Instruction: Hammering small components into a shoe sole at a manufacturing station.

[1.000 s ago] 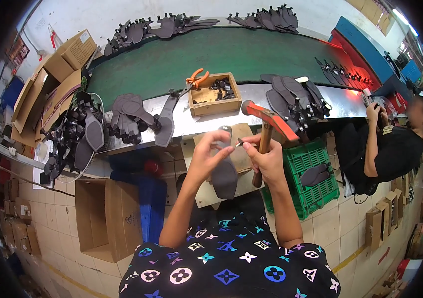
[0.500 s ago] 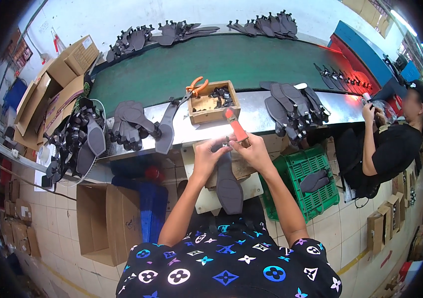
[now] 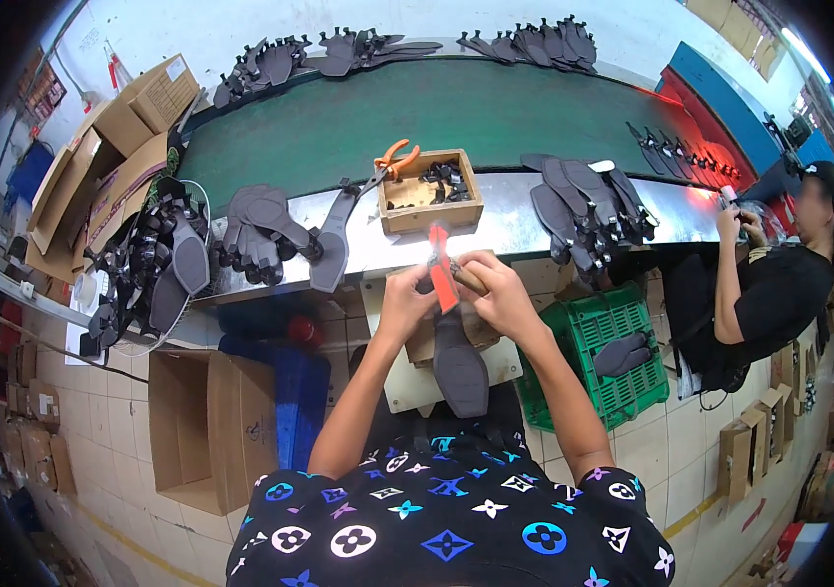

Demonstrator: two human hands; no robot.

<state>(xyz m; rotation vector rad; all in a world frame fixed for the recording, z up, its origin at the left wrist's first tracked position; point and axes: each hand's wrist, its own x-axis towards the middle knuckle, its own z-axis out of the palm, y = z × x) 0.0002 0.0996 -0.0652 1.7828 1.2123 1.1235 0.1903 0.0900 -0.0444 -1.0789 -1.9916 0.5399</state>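
Observation:
A dark grey shoe sole (image 3: 461, 372) lies lengthwise in front of me, its wide end toward my body. At the sole's far, narrow end, my left hand (image 3: 407, 305) is closed on it, fingertips partly hidden. In my right hand (image 3: 503, 301), the fingers are wrapped round the brown handle of a mallet (image 3: 443, 284). Its orange-red head, slightly blurred, stands between both hands over the sole's far end. Beneath the sole is a brown block (image 3: 421, 344) on a pale board (image 3: 397, 386).
Beyond my hands stands a wooden box (image 3: 429, 217) of small black parts, with orange-handled pliers (image 3: 397, 161) on its rim. Piles of soles (image 3: 265, 220) lie on the metal edge of a green conveyor belt (image 3: 417, 117). Right are a green crate (image 3: 588, 323) and a seated person (image 3: 755, 284).
The mallet has turned in my right hand, so its orange-red head now stands upright and closer to my left hand. The view has shifted slightly.

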